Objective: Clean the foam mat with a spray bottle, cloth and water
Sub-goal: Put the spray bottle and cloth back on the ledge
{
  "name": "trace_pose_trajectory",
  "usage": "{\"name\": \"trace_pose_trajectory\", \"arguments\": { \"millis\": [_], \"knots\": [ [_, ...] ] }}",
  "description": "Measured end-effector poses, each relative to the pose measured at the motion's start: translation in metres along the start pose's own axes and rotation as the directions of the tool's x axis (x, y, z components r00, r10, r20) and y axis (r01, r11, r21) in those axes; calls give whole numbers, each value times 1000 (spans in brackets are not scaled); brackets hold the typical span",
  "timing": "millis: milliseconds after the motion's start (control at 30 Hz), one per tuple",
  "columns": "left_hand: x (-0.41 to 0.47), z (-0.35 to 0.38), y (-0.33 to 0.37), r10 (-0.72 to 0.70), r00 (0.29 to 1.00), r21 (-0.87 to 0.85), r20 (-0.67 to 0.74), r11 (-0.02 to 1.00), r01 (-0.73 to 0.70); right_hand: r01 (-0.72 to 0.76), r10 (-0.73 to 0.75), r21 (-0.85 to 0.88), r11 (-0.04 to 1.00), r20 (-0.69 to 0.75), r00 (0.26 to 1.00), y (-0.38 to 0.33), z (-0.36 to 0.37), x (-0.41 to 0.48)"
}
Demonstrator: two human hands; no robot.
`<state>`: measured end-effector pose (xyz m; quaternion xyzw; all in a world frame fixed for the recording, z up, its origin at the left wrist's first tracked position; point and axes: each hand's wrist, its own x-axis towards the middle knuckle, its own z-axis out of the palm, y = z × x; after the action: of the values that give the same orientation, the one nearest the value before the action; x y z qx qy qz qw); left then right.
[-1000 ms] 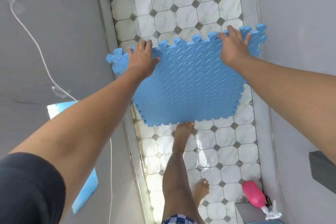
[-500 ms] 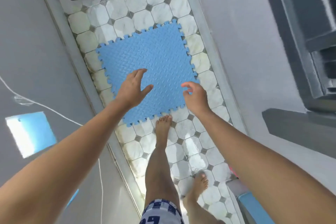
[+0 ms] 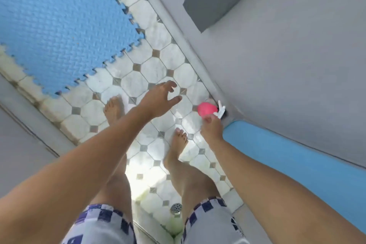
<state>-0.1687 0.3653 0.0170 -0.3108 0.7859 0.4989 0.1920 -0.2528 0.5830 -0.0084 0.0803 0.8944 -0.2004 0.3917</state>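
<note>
Right hand at the pink spray bottle, mat flat on the tiles beyond.

Nearest were the person's bare feet on the wet tiled floor (image 3: 152,83), close to a round drain (image 3: 176,208). Ahead, the right hand (image 3: 211,129) reached the pink spray bottle (image 3: 207,109) lying by the wall; fingers touched it, but whether they had closed could not be told. The left hand (image 3: 158,99) hung over the tiles, fingers spread wide, holding nothing. Farthest, the blue foam mat (image 3: 59,24) lay flat on the floor, well apart from both hands.

Embossed foam mat (image 3: 59,25), glossy tiles (image 3: 142,83)
</note>
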Motion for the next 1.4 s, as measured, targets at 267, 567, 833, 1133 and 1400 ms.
{"name": "trace_pose_trajectory", "arguments": {
  "millis": [267,567,833,1133,1400],
  "knots": [
    [64,225,20,-104,978,-18,180,994,109,-266,280,118,957,-120,952,171,-22,151],
    [154,338,7,-32,990,108,140,994,17,-268,341,485,832,-66,938,199,25,270],
    [172,330,-16,67,997,-26,41,997,-66,-386,440,404,829,-49,896,188,50,307],
    [93,197,-11,-54,994,-146,-96,989,40,-161,293,496,853,-201,935,168,50,201],
    [-55,63,75,-87,989,-96,-120,992,76,-120,160,748,653,18,987,95,-33,30]
  ]
}}
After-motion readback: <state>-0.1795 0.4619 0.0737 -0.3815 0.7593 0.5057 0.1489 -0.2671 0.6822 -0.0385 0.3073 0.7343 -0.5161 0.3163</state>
